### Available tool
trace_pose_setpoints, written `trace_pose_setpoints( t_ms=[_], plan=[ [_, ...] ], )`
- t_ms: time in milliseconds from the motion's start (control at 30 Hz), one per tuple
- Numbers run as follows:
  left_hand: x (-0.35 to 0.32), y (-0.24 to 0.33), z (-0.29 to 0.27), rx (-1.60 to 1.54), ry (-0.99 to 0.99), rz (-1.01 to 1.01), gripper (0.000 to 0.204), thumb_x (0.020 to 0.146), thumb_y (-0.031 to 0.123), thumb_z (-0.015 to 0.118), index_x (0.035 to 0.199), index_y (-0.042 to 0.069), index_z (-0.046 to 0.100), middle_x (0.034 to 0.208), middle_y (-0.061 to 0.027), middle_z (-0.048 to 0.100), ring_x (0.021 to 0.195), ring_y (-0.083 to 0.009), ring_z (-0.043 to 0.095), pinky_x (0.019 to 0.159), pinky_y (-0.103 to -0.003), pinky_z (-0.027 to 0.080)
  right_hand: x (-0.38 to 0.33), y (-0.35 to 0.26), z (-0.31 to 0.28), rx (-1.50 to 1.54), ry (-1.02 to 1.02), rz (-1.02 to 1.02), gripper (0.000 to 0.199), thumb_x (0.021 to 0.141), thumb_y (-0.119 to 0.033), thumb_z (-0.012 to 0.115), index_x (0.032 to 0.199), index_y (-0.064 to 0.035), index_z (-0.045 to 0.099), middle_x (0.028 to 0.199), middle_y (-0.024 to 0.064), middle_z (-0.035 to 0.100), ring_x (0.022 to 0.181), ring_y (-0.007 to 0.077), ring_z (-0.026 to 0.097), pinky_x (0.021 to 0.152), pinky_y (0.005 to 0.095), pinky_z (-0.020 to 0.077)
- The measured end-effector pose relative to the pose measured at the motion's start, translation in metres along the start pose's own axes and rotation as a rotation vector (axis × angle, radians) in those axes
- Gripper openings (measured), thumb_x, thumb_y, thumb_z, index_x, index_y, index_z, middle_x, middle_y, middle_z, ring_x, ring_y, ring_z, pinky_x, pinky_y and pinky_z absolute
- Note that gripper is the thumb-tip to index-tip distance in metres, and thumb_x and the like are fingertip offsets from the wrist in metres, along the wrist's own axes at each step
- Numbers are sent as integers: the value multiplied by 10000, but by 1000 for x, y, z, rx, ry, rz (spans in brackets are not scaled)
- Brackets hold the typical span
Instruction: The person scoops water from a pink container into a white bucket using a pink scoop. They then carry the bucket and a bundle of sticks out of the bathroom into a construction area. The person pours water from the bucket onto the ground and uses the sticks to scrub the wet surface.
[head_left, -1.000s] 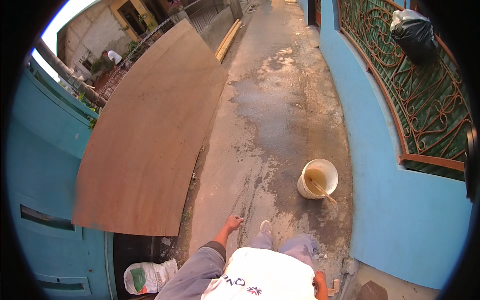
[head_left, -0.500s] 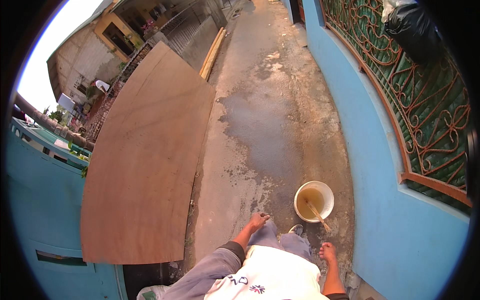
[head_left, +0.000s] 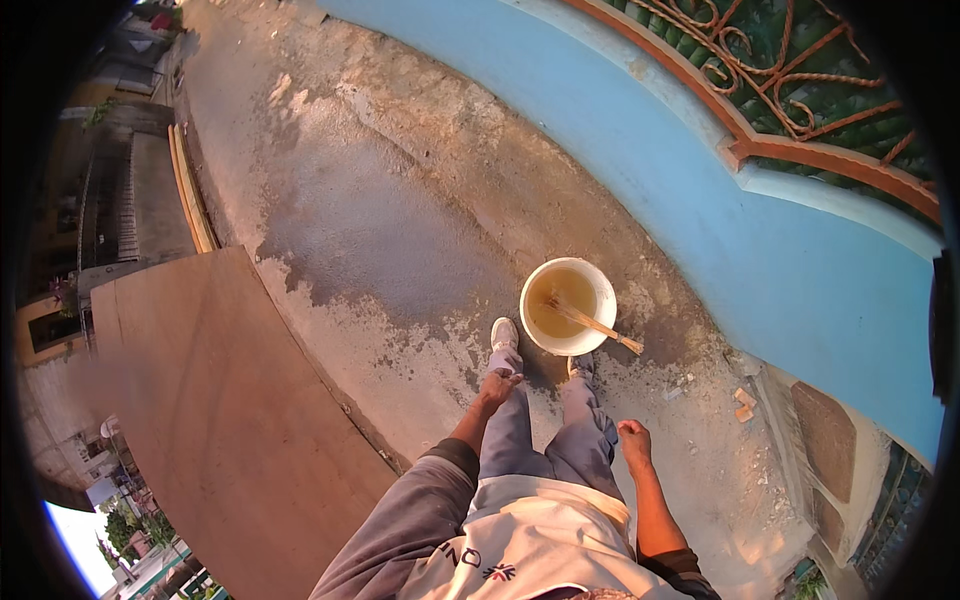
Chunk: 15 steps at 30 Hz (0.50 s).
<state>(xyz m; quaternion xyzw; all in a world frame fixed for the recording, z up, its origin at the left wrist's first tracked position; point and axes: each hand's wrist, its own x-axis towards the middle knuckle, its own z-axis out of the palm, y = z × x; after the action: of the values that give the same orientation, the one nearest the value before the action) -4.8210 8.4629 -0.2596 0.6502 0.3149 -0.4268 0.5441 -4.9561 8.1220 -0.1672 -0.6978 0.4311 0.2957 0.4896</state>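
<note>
My left hand (head_left: 501,384) hangs by my left thigh, its fingers loosely stretched and holding nothing that I can see. Beside my right leg, my right hand (head_left: 634,440) is curled into a loose fist, with nothing showing in it. In front of my feet stands a white bucket (head_left: 610,300) with cloudy yellow-brown liquid inside. A long-handled brush (head_left: 604,328) leans in it, its lower end in the liquid and its upper end jutting past the rim on the right. Neither hand touches the bucket or the brush.
A large brown wooden board (head_left: 230,400) lies to the left, with long timber strips (head_left: 190,190) beyond it. On the right runs a blue wall (head_left: 680,190) topped by a rusty scrolled grille (head_left: 790,80). A dark wet patch (head_left: 370,240) spreads over the paving. Brick pieces (head_left: 744,404) lie near the wall.
My view has turned to the right and tilted lower, so the board and alley swing leftward. The bucket is nearer my feet, and both shoes now show. My hands remain low at my sides.
</note>
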Motion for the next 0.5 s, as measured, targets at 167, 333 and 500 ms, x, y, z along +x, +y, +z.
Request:
trace_pose_setpoints(
  t_ms=[167,333,500],
  plan=[
    [60,18,-1,202,-110,146,340,845,269,716,940,-49,641,846,-104,659,756,-198,591,691,-336,470,-26,5,69,261,-93,203,189,909,-179,577,1059,-72,619,872,24,644,759,116,592,644,274,497],
    [150,-17,6,49,0,-20,482,856,250,699,1145,-110,562,1100,-190,637,991,-246,604,859,-325,456,-11,15,112,259,-266,223,224,943,-207,563,1094,-45,599,888,33,645,776,105,600,659,267,498],
    [207,-17,35,-58,54,-120,547,859,190,670,1284,-76,453,1269,-173,556,1156,-272,535,943,-359,429,15,32,109,186,-149,40,209,935,-184,585,1074,-32,620,919,88,679,840,155,649,727,281,498]
  ],
)
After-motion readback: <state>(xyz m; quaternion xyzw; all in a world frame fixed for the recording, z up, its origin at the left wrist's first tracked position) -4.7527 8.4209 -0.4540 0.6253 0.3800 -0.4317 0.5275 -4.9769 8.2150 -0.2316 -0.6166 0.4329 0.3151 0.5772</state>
